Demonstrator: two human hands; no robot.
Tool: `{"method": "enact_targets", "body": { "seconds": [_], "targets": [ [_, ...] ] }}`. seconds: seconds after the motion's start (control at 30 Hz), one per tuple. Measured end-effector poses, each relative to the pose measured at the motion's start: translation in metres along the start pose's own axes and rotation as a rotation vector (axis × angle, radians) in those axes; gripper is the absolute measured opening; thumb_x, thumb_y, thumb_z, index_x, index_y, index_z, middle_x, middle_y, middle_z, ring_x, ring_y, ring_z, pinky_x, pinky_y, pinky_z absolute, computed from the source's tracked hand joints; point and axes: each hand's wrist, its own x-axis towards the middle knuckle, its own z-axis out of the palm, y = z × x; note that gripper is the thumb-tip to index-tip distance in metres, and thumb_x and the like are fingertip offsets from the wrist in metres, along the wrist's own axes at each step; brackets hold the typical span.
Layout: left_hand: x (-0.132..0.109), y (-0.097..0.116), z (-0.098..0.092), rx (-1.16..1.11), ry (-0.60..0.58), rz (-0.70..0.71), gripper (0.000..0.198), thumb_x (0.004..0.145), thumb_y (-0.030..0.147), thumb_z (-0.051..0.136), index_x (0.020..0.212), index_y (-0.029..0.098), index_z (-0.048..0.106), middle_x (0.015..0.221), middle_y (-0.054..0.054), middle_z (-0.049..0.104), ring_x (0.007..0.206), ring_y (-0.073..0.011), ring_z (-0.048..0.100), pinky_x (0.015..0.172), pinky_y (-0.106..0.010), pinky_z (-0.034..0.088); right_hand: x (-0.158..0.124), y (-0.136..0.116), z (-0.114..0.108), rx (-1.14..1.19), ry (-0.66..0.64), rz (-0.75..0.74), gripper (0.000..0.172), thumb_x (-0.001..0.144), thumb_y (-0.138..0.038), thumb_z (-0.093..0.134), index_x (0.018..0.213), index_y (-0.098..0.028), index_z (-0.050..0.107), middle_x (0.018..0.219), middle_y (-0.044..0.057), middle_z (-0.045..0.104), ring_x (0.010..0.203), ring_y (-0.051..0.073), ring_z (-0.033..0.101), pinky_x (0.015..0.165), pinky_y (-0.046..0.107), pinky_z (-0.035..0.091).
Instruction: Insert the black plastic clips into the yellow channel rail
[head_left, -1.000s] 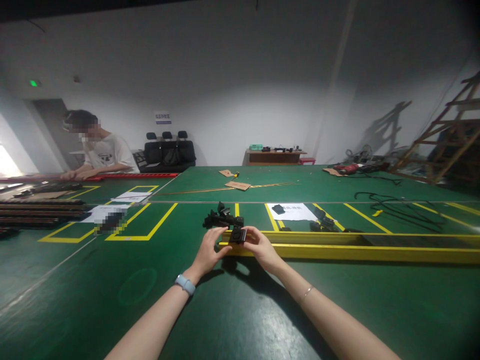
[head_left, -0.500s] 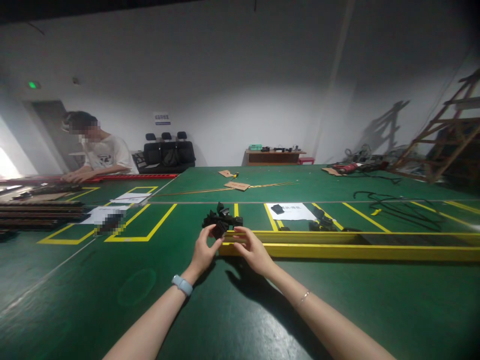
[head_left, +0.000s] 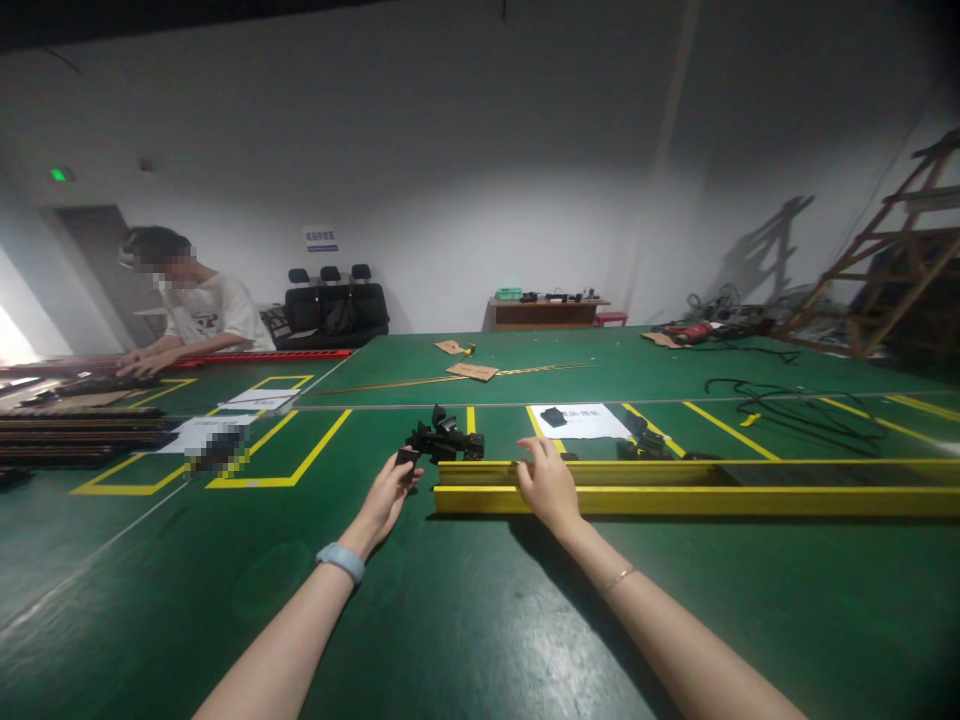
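My left hand [head_left: 390, 492] is closed around a small black block-like part [head_left: 407, 457], left of the near end of a long yellow channel rail [head_left: 637, 499]. Just beyond that hand lies a heap of black parts [head_left: 446, 436] on the green table [head_left: 420, 620]. Over the left portion of the rail is my right hand [head_left: 550, 485], its fingers bent and apart, with nothing visible in them. Whether its fingertips touch the rail, I cannot tell.
Behind the rail are a white paper [head_left: 589, 424] and more black parts [head_left: 641, 440]. Black cable [head_left: 795, 415] lies to the right. Dark rails [head_left: 82, 428] are stacked at left, where a co-worker [head_left: 214, 310] leans over the table. Cardboard pieces [head_left: 472, 372] lie farther back.
My hands have moved apart: the left drew back to the left with the black part, while the right went right, over the rail.
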Motion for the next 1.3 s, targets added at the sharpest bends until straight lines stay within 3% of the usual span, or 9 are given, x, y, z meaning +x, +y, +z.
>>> {"method": "enact_targets", "body": {
  "seconds": [0.17, 0.37, 0.53, 0.8, 1.3],
  "targets": [
    [-0.004, 0.003, -0.001, -0.064, -0.075, -0.057, 0.033, 0.079, 0.035, 0.065, 0.106, 0.017, 0.059, 0.103, -0.01, 0.068, 0.091, -0.0197, 0.067, 0.079, -0.032, 0.052, -0.002, -0.004, 0.0, -0.059, -0.002, -0.024, 0.028, 0.082, -0.016, 0.045, 0.107, -0.021, 0.054, 0.108, 0.008, 0.056, 0.097, 0.022, 0.054, 0.085, 0.034, 0.043],
    [-0.01, 0.006, 0.007, 0.169, -0.106, -0.018, 0.042, 0.073, 0.049, 0.068, 0.096, 0.015, 0.062, 0.09, -0.008, 0.072, 0.071, -0.0175, 0.067, 0.058, -0.025, 0.049, -0.002, -0.002, 0.0, -0.09, -0.002, -0.03, 0.027, 0.082, -0.016, 0.045, 0.106, -0.021, 0.055, 0.106, 0.008, 0.057, 0.096, 0.022, 0.054, 0.084, 0.034, 0.042],
    [-0.01, 0.005, 0.008, 0.297, -0.09, -0.012, 0.043, 0.07, 0.055, 0.066, 0.087, 0.015, 0.066, 0.083, -0.007, 0.073, 0.067, -0.0174, 0.065, 0.051, -0.022, 0.042, -0.003, -0.002, 0.0, -0.103, -0.003, -0.029, 0.025, 0.082, -0.016, 0.046, 0.105, -0.021, 0.055, 0.106, 0.008, 0.057, 0.095, 0.022, 0.054, 0.083, 0.034, 0.042],
    [-0.009, 0.002, 0.005, 0.285, -0.027, -0.038, 0.045, 0.067, 0.056, 0.069, 0.084, 0.014, 0.067, 0.076, -0.005, 0.069, 0.057, -0.0144, 0.063, 0.05, -0.023, 0.043, -0.003, -0.004, -0.001, -0.108, -0.013, -0.027, 0.025, 0.081, -0.015, 0.046, 0.103, -0.021, 0.055, 0.106, 0.007, 0.058, 0.093, 0.022, 0.054, 0.082, 0.034, 0.04],
    [-0.004, -0.007, 0.009, 0.461, 0.0, 0.069, 0.045, 0.069, 0.06, 0.061, 0.076, 0.016, 0.064, 0.068, -0.001, 0.064, 0.056, -0.014, 0.057, 0.049, -0.023, 0.044, -0.004, -0.005, 0.001, -0.127, -0.018, -0.033, 0.021, 0.082, -0.016, 0.048, 0.099, -0.02, 0.058, 0.104, 0.006, 0.059, 0.091, 0.019, 0.053, 0.082, 0.031, 0.039]
  ]
}}
